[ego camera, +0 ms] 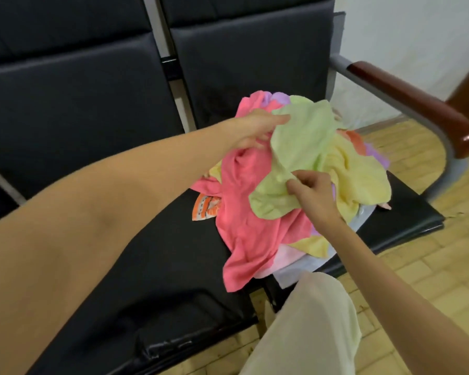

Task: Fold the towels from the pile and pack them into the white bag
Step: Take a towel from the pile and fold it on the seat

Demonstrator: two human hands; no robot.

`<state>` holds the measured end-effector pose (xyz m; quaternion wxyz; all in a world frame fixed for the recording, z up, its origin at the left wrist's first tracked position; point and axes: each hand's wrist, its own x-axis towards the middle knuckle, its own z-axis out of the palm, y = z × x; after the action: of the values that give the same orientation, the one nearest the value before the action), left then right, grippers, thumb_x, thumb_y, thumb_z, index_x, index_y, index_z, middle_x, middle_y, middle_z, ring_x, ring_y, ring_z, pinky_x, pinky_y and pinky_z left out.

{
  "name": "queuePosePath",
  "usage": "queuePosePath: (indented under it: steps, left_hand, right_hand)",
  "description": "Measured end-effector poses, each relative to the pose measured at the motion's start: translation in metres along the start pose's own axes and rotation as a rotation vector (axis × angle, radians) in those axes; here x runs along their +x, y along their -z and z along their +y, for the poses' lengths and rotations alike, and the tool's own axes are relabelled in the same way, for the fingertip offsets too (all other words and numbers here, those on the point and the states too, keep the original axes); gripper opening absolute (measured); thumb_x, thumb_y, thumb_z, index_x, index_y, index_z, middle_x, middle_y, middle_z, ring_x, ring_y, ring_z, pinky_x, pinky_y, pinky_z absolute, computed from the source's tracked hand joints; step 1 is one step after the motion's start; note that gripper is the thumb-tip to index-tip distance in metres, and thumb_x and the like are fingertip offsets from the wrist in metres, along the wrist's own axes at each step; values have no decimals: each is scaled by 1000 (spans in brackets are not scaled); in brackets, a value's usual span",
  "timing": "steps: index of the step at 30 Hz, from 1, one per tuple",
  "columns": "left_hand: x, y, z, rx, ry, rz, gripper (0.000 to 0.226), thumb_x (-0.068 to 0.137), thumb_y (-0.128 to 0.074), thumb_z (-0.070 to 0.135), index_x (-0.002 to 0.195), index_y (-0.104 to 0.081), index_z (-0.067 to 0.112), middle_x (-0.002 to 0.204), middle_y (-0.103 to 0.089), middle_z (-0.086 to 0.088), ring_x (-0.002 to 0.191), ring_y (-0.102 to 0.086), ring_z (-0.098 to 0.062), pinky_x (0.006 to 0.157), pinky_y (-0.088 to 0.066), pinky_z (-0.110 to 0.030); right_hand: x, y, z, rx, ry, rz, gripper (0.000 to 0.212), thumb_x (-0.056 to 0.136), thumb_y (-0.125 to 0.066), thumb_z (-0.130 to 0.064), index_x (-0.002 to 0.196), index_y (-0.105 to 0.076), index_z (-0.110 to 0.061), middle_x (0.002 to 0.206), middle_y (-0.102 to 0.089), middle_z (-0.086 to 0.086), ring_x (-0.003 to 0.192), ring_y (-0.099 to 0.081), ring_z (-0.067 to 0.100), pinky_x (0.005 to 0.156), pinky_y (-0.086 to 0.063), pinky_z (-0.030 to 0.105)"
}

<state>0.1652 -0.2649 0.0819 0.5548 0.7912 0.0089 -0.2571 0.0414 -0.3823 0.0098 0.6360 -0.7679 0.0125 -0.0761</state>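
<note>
Step in hand: selecting green towel (301, 147) atop pile (252, 212) on black seat (173, 266); left hand (251, 128) and right hand (309, 190) both pinching its edges; next, probably lifting clear and spreading; white bag unseen.

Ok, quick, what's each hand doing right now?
Left hand: pinching the green towel at its far edge.
Right hand: pinching the same towel's near edge.

Single head-worn wide-angle view — looking forward and steeply down from the wearer's own position, at arm's length from the bench (157, 255). The bench backrest fills the upper frame; the floor (423, 280) lies lower right — edges curve.
</note>
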Motion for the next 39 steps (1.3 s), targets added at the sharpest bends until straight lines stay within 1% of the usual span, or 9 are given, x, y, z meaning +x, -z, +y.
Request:
queuePosePath:
  steps: [3, 7, 12, 15, 20, 27, 30, 34, 39]
  left_hand:
    - [9, -10, 3, -59, -19, 26, 35, 92, -63, 26, 121, -55, 8, 93, -65, 0, 83, -64, -9, 57, -52, -20]
    - [15, -15, -4, -280, -68, 141, 61, 86, -62, -7, 139, -34, 5, 89, -51, -2, 86, -62, -18, 72, -58, -32]
    - [-21, -7, -18, -521, -12, 78, 18, 90, -51, -14, 105, -58, -8, 95, -64, -10, 102, -62, -29, 88, -51, -35]
    - [-47, 4, -35, -653, -5, 46, 30, 92, -49, -12, 122, -54, -9, 103, -65, -10, 101, -64, -25, 77, -56, -31]
    - [-75, 36, -69, -682, 57, 185, 25, 89, -54, -6, 113, -59, -1, 108, -64, -13, 97, -63, -23, 86, -54, -32]
    - [-115, 66, -79, -676, 50, 235, 14, 89, -52, -5, 97, -59, 4, 109, -62, -14, 102, -61, -26, 90, -51, -34]
    - [-131, 77, -76, -707, 5, 209, 19, 88, -49, 0, 106, -57, 3, 117, -61, -16, 107, -61, -28, 95, -49, -36]
    - [-154, 99, -87, -790, -32, 249, 42, 85, -47, 5, 126, -53, -2, 124, -59, -18, 110, -61, -31, 92, -51, -39]
    - [-188, 130, -126, -867, -42, 389, 34, 88, -42, 9, 118, -54, -2, 120, -61, -19, 105, -63, -30, 84, -54, -40]
  right_hand:
    - [-7, 5, 1, 38, -83, -116, 25, 62, -51, -10, 54, -42, 12, 59, -28, 7, 59, -23, 21, 53, -14, 34]
    - [-12, 11, 3, 13, -119, -176, 31, 63, -56, -15, 76, -64, 12, 62, -44, 7, 60, -37, 20, 54, -28, 28]
    - [-15, 3, 6, 60, -160, 222, 38, 89, -64, -24, 120, -45, -13, 74, -49, -4, 64, -48, 6, 58, -40, 19]
    - [1, 1, 17, 103, -299, 379, 47, 97, -49, -30, 135, -32, -8, 108, -47, -3, 97, -50, 12, 81, -40, 24]
    - [17, -9, 19, -45, -293, 328, 29, 91, -57, -22, 110, -53, -1, 99, -54, 2, 94, -51, 18, 81, -43, 30]
    - [7, -20, -19, -84, -91, 621, 25, 94, -53, -14, 105, -66, 5, 90, -63, 0, 83, -55, 9, 77, -44, 21]
    - [1, -27, -41, 46, 3, 638, 25, 93, -53, -12, 86, -64, 10, 73, -53, 0, 71, -48, 6, 67, -41, 23]
    - [-23, -60, -77, 137, 167, 535, 31, 93, -54, -11, 62, -48, -12, 55, -33, -15, 56, -31, 5, 54, -29, 28]
    - [-58, -124, -94, 168, 241, 349, 40, 91, -55, -5, 57, -37, -11, 54, -25, -1, 55, -25, 11, 53, -23, 26]
